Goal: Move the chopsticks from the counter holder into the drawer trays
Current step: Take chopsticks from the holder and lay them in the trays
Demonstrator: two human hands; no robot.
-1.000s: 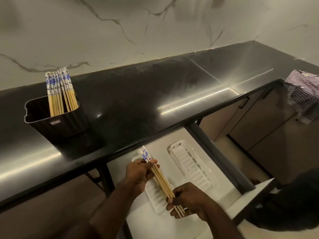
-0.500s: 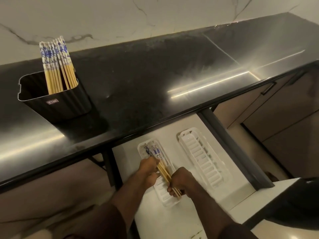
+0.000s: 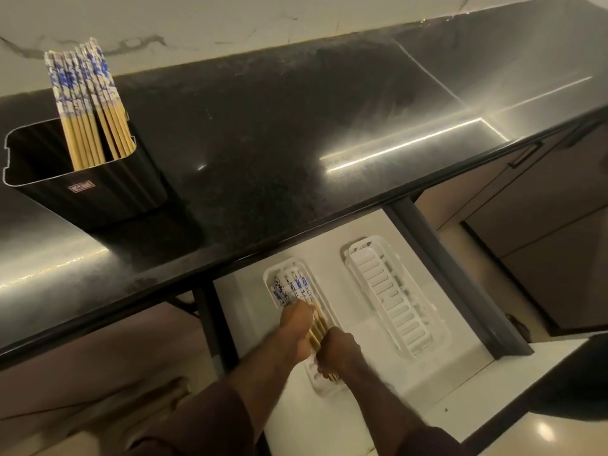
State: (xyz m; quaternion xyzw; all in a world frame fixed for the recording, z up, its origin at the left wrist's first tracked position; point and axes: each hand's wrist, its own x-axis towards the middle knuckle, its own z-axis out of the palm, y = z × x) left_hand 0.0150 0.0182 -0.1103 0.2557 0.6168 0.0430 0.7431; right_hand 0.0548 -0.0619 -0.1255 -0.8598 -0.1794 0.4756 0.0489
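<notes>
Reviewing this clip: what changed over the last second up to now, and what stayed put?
The small bunch of chopsticks went down from above the drawer into the left tray, carried by both hands. The left hand and right hand are still on them; whether the grip has loosened is unclear. Unchanged: the rest of the chopsticks in the counter holder, and the right tray, which holds none.

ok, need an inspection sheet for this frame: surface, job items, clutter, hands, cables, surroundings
Surface: black counter, glossy, streaked with light reflections.
Job items: black holder on the counter with a bundle of chopsticks standing in it; a few chopsticks lying in the left tray of the open drawer; right tray holds none.
Clutter: nothing seen.
Hands: left hand and right hand both on the tray chopsticks; grip blurred.
Cables: nothing seen.
Surroundings: marble wall, cabinet doors to the right.
</notes>
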